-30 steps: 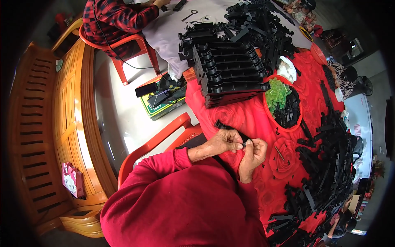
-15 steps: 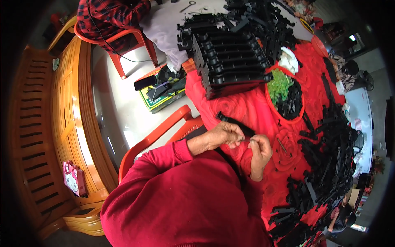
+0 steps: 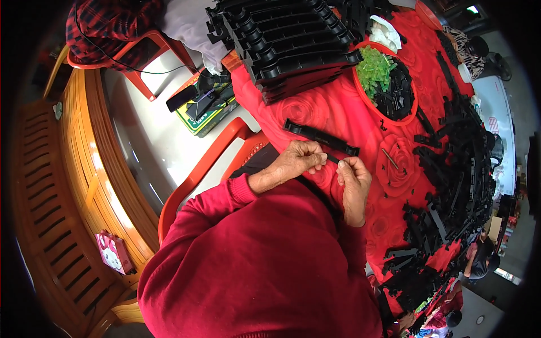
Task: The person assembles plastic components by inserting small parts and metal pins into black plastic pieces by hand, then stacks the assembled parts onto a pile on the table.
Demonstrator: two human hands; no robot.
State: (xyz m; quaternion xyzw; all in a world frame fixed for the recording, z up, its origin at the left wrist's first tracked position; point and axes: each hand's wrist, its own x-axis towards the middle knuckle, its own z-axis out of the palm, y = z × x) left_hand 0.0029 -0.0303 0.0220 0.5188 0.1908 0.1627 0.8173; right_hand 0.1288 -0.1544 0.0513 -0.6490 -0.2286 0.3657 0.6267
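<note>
My left hand (image 3: 300, 159) and my right hand (image 3: 354, 185) meet close to my body at the cloth's near edge, thumbs and fingers pinched. A small, thin black piece (image 3: 333, 160) spans the gap between the two sets of fingertips; its exact kind is too small to make out. Just beyond my fingers a long black plastic bar (image 3: 321, 138) with raised ends lies on the red rose-patterned cloth (image 3: 315, 107). Right of my right hand, a thin brown stick (image 3: 390, 159) and tiny black bits rest on the cloth.
A tall stack of black ribbed plastic parts (image 3: 293, 48) stands beyond. Beside it, a red-rimmed bowl (image 3: 416, 90) holds green pieces (image 3: 375, 70) and black pieces (image 3: 399, 93). Loose black strips (image 3: 451, 186) heap along the right. A red chair (image 3: 208, 163) is at left.
My view has shifted, so the stack and bowl sit higher in the picture. The long black bar, partly hidden behind my left hand before, now shows fully. Both hands are still pinched together.
</note>
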